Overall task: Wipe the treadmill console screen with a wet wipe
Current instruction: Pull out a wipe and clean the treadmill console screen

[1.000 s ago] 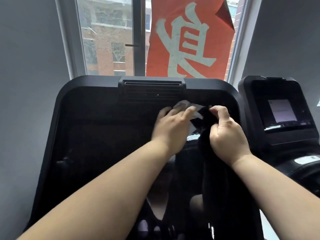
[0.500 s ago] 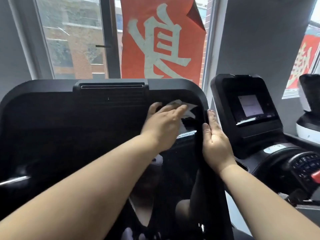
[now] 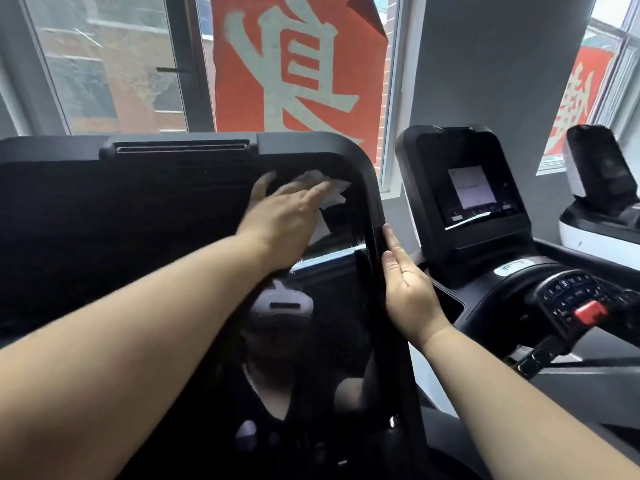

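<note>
A large black glossy treadmill console screen (image 3: 138,220) fills the left and middle of the head view. My left hand (image 3: 282,221) lies flat near its upper right corner, pressing a crumpled white wet wipe (image 3: 329,192) against the glass. The wipe sticks out past the fingertips and below the palm. My right hand (image 3: 407,289) rests with fingers straight along the console's right edge, holding nothing. The screen mirrors a person wearing a white headset.
A second treadmill console (image 3: 467,195) with a lit small screen stands to the right, with a keypad and red safety clip (image 3: 588,311) below it. A third machine (image 3: 602,202) is at the far right. Behind are windows and a red banner (image 3: 298,67).
My right hand went from a closed grip near the wipe to lying flat on the console's right edge. The view has swung right, and my left hand stays on the wipe.
</note>
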`<state>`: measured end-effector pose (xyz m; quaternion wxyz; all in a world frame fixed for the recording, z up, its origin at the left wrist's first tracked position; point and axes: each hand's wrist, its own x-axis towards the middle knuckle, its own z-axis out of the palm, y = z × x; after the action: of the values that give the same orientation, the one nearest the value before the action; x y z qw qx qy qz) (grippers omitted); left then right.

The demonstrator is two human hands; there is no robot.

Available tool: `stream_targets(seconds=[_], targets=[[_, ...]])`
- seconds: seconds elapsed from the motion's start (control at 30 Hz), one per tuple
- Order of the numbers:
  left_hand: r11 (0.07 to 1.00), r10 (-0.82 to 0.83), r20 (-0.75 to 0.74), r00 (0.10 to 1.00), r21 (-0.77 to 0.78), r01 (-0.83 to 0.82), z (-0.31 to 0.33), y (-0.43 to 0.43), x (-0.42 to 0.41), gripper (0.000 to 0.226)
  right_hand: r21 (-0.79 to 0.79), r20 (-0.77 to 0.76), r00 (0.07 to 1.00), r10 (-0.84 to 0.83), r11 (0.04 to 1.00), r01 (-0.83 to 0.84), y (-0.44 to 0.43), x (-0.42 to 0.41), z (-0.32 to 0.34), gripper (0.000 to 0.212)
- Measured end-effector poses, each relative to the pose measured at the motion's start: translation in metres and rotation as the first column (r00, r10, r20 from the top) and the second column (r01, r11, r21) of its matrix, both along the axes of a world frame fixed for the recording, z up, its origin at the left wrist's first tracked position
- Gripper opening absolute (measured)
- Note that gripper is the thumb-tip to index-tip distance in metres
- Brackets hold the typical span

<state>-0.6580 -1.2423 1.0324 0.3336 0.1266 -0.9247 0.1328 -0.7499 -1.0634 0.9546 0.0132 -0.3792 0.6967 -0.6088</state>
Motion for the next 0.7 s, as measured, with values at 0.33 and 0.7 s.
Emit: stream_targets(seconds=[0.33, 0.7], targets=[[0.870, -0.343, 0.406, 0.847, -0.201, 0.449, -0.154, 0.090, 0.074, 0.053, 0.054, 0.229, 0.968, 0.103, 0.991, -0.119, 0.047, 0.009, -0.044, 0.055], [0.889, -0.287, 0.378, 0.880, -0.236, 0.392, -0.193, 0.108, 0.094, 0.056, 0.178, 0.183, 0.978, -0.098, 0.982, 0.066, 0.075, 0.044, -0.071, 0.043]])
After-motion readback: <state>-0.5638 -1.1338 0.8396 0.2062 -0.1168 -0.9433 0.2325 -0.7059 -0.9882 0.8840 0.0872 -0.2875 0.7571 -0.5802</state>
